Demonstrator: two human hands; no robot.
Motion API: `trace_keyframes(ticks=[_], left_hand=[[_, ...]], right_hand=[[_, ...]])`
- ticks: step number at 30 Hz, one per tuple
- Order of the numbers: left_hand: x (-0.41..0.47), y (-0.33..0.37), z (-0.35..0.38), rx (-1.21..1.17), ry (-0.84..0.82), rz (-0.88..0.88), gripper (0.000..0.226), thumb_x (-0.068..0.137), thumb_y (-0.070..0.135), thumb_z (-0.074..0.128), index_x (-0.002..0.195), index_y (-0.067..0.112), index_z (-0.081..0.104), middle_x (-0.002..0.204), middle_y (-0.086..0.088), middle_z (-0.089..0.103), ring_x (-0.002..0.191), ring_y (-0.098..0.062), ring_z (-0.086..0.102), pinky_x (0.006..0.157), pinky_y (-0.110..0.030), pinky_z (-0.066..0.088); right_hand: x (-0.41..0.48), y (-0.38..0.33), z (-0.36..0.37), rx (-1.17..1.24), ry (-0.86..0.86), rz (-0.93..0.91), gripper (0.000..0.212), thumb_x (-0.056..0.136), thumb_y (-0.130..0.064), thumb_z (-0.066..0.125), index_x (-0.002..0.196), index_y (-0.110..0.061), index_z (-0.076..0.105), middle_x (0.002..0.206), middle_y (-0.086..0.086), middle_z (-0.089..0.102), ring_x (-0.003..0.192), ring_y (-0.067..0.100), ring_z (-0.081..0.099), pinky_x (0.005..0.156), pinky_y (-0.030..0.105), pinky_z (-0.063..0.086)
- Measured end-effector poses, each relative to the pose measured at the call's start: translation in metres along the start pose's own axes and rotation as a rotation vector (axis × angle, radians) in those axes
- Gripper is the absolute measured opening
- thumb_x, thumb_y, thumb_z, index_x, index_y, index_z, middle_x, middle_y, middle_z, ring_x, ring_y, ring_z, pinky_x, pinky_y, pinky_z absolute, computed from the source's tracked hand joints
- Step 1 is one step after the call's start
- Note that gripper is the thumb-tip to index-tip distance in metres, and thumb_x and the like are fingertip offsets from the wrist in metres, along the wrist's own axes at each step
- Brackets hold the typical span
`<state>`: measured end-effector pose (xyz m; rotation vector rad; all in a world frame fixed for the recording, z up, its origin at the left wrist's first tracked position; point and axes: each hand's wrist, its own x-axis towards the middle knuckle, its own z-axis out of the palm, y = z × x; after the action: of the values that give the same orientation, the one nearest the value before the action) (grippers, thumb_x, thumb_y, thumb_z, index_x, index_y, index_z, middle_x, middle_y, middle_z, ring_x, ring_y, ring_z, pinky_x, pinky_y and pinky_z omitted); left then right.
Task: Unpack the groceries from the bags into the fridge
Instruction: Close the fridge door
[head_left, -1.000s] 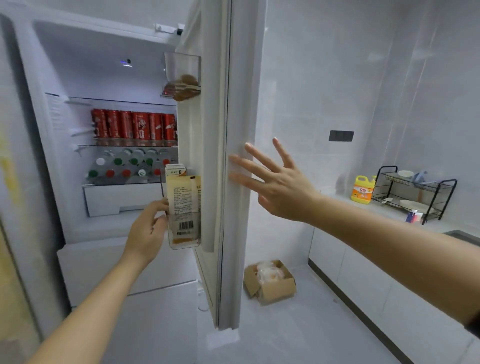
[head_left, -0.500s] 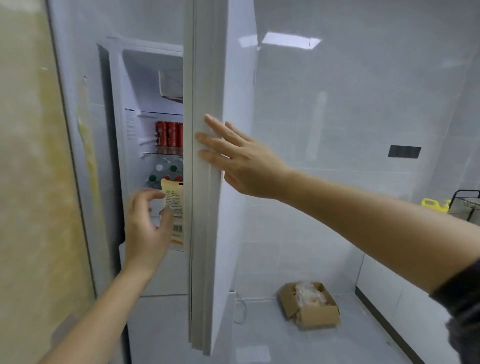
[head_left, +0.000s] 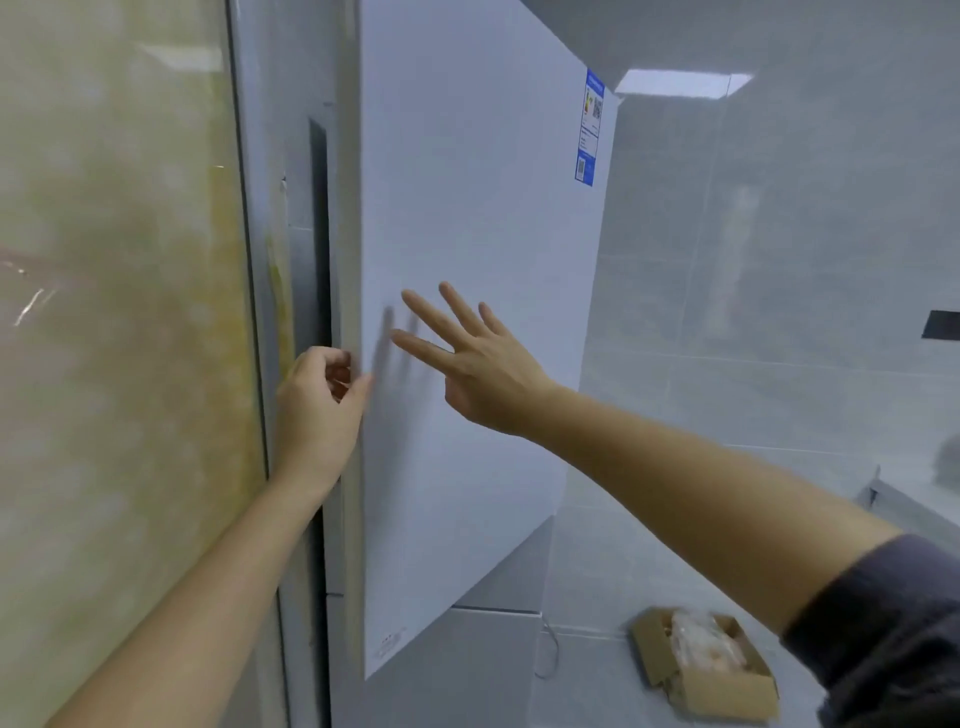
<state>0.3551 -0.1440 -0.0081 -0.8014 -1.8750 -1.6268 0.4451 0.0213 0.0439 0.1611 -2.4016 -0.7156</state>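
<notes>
Fridge door stands almost shut, with a dark gap at its edge. My right hand, fingers straight and spread, faces its front, to push, I judge. Left hand curls at that edge; grip unclear. No groceries visible.

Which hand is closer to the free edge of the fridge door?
Left. The left hand sits right at the free edge of the fridge door, fingers curled beside it; the right hand is spread over the door's front, further right.

white fridge door (blue label), brown box
</notes>
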Motion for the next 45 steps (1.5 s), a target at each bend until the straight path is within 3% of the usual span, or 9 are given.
trace_keyframes(ticks=[4, 8, 12, 19, 26, 30, 34, 38, 45], left_hand=[[0.023, -0.019, -0.005, 0.019, 0.005, -0.055, 0.015, 0.089, 0.018, 0.067, 0.098, 0.019, 0.055, 0.093, 0.001, 0.061, 0.077, -0.007, 0.054, 0.062, -0.007, 0.037], [0.052, -0.048, -0.004, 0.068, 0.004, -0.069, 0.015, 0.090, 0.018, 0.065, 0.103, 0.014, 0.059, 0.094, 0.002, 0.059, 0.083, -0.012, 0.054, 0.064, -0.012, 0.037], [0.090, -0.081, 0.004, 0.095, 0.012, -0.133, 0.025, 0.091, 0.015, 0.063, 0.114, 0.004, 0.061, 0.099, -0.003, 0.061, 0.088, -0.016, 0.053, 0.077, -0.024, 0.038], [0.150, -0.143, 0.027, 0.084, -0.019, -0.241, 0.030, 0.096, 0.017, 0.057, 0.121, 0.001, 0.058, 0.116, -0.014, 0.063, 0.105, -0.026, 0.058, 0.084, -0.026, 0.039], [0.184, -0.184, 0.068, 0.068, 0.010, -0.354, 0.027, 0.102, 0.022, 0.043, 0.115, 0.000, 0.053, 0.099, -0.008, 0.054, 0.085, -0.022, 0.047, 0.070, -0.028, 0.031], [0.198, -0.206, 0.090, 0.015, 0.035, -0.407, 0.032, 0.103, 0.026, 0.039, 0.113, -0.001, 0.052, 0.106, -0.015, 0.056, 0.085, -0.023, 0.048, 0.071, -0.034, 0.035], [0.213, -0.222, 0.103, -0.012, 0.003, -0.450, 0.034, 0.103, 0.030, 0.038, 0.112, 0.000, 0.052, 0.100, -0.014, 0.056, 0.083, -0.025, 0.049, 0.070, -0.034, 0.036], [0.229, -0.237, 0.113, -0.007, -0.017, -0.459, 0.035, 0.103, 0.029, 0.041, 0.109, -0.002, 0.055, 0.081, -0.006, 0.051, 0.079, -0.024, 0.047, 0.067, -0.031, 0.032], [0.250, -0.258, 0.130, 0.096, -0.098, -0.455, 0.041, 0.103, 0.036, 0.037, 0.120, 0.002, 0.053, 0.102, -0.012, 0.057, 0.086, -0.026, 0.048, 0.072, -0.033, 0.035]], right_hand=[[0.026, 0.006, 0.033, -0.017, -0.113, 0.096, 0.094, 0.091, -0.025, 0.062, 0.152, -0.041, -0.008, 0.161, 0.001, -0.020, 0.147, 0.043, -0.007, 0.106, 0.066, 0.031], [0.062, 0.009, 0.064, -0.056, -0.118, 0.106, 0.113, 0.081, -0.043, 0.074, 0.150, -0.042, -0.015, 0.159, 0.004, -0.027, 0.145, 0.047, -0.009, 0.102, 0.070, 0.033], [0.098, 0.006, 0.089, -0.084, -0.135, 0.118, 0.112, 0.082, -0.045, 0.072, 0.150, -0.041, -0.016, 0.159, 0.004, -0.027, 0.145, 0.046, -0.012, 0.104, 0.071, 0.029], [0.144, 0.031, 0.128, -0.052, -0.208, 0.362, 0.113, 0.082, -0.043, 0.072, 0.148, -0.042, -0.020, 0.156, 0.005, -0.033, 0.143, 0.046, -0.019, 0.103, 0.075, 0.022], [0.176, 0.043, 0.166, -0.062, -0.276, 0.429, 0.116, 0.081, -0.044, 0.073, 0.146, -0.045, -0.023, 0.154, 0.003, -0.038, 0.141, 0.046, -0.025, 0.103, 0.075, 0.023], [0.190, 0.047, 0.183, -0.082, -0.292, 0.456, 0.116, 0.081, -0.048, 0.072, 0.146, -0.045, -0.024, 0.152, 0.001, -0.040, 0.141, 0.045, -0.027, 0.103, 0.074, 0.024], [0.202, 0.052, 0.200, -0.126, -0.293, 0.474, 0.117, 0.080, -0.050, 0.072, 0.145, -0.045, -0.026, 0.151, 0.001, -0.041, 0.141, 0.045, -0.027, 0.102, 0.074, 0.025], [0.214, 0.056, 0.216, -0.142, -0.303, 0.497, 0.118, 0.081, -0.050, 0.071, 0.144, -0.044, -0.028, 0.151, 0.001, -0.041, 0.141, 0.045, -0.027, 0.103, 0.074, 0.025], [0.225, 0.062, 0.234, -0.176, -0.321, 0.519, 0.117, 0.082, -0.048, 0.069, 0.144, -0.041, -0.029, 0.152, 0.004, -0.041, 0.140, 0.046, -0.027, 0.102, 0.075, 0.024]])
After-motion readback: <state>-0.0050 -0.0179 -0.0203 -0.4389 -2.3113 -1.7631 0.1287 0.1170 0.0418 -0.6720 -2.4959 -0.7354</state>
